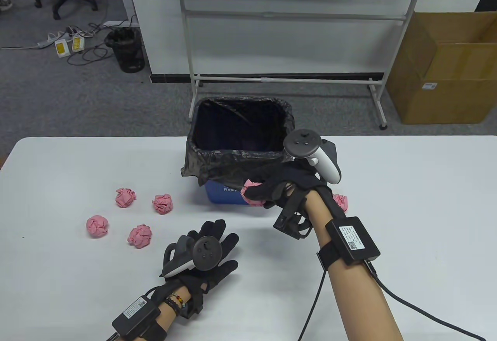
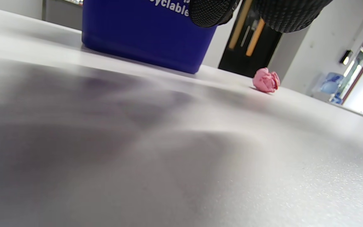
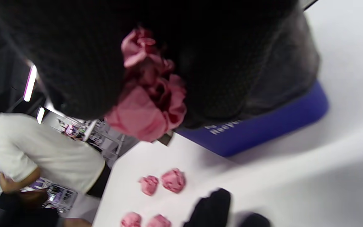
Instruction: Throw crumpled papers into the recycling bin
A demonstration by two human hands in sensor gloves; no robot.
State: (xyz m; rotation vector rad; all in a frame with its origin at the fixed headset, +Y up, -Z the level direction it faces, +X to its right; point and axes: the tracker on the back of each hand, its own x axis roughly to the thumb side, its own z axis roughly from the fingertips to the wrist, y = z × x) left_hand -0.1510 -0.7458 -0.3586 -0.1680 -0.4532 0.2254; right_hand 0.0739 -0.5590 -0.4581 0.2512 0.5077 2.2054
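A blue recycling bin (image 1: pixel 227 193) lined with a black bag (image 1: pixel 237 162) stands at the table's far middle; it also shows in the left wrist view (image 2: pixel 143 31) and the right wrist view (image 3: pixel 263 123). My right hand (image 1: pixel 271 193) grips a pink crumpled paper ball (image 1: pixel 251 193) in front of the bin, raised off the table; the ball sits between the fingers in the right wrist view (image 3: pixel 150 94). My left hand (image 1: pixel 209 247) rests flat and empty on the table. Several pink balls (image 1: pixel 134 213) lie left of the bin. One more ball (image 1: pixel 341 201) lies to the right (image 2: pixel 266 80).
The white table (image 1: pixel 407 209) has bare surface on the right. Behind it stand a whiteboard frame (image 1: pixel 287 77), a cardboard box (image 1: pixel 450 69) and a black mesh bin (image 1: pixel 126 49) on the floor. A person in a white shirt (image 3: pixel 39 154) shows in the right wrist view.
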